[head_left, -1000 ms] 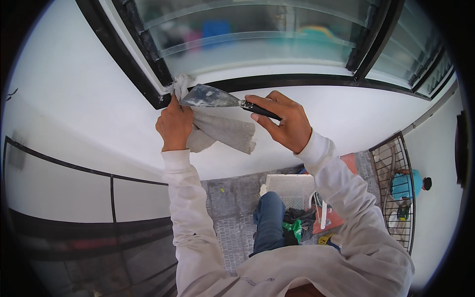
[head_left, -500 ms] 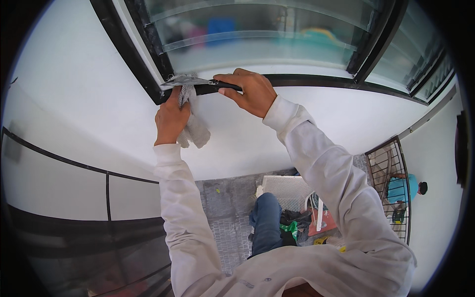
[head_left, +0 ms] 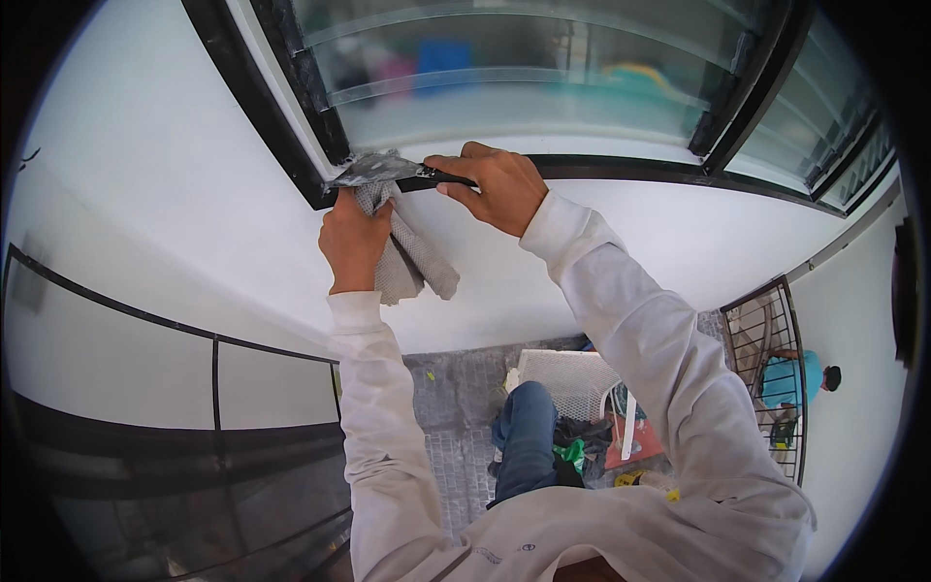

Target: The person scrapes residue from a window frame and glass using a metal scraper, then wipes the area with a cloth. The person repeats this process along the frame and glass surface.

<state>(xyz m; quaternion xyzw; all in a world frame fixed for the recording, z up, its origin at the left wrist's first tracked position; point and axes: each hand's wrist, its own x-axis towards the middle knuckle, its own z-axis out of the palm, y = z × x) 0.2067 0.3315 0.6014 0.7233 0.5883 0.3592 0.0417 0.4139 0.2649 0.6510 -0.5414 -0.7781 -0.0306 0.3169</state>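
My right hand [head_left: 495, 189] grips the black handle of a putty knife [head_left: 383, 169], whose wide, stained metal blade points left. The blade lies at the lower left corner of a black window frame [head_left: 606, 167]. Just below it, my left hand [head_left: 356, 241] is closed on a grey textured rag [head_left: 412, 260]. Most of the rag hangs down against the white wall [head_left: 543, 262], and its upper part is bunched under the blade. Behind the frame are glass louvre slats [head_left: 504, 87]. The blade's tip partly covers the frame corner.
Below stand a white mesh-topped table [head_left: 572, 373] and dark and green bags [head_left: 574, 451] on grey paving [head_left: 451, 427]. A black metal railing [head_left: 218, 383] runs at left. On the right, a person in a turquoise shirt [head_left: 784, 378] is behind a barred gate [head_left: 766, 320].
My left hand has shifted slightly right and down the frame corner with the rag, which now hangs further right. The putty knife blade has turned, showing more of its flat face.
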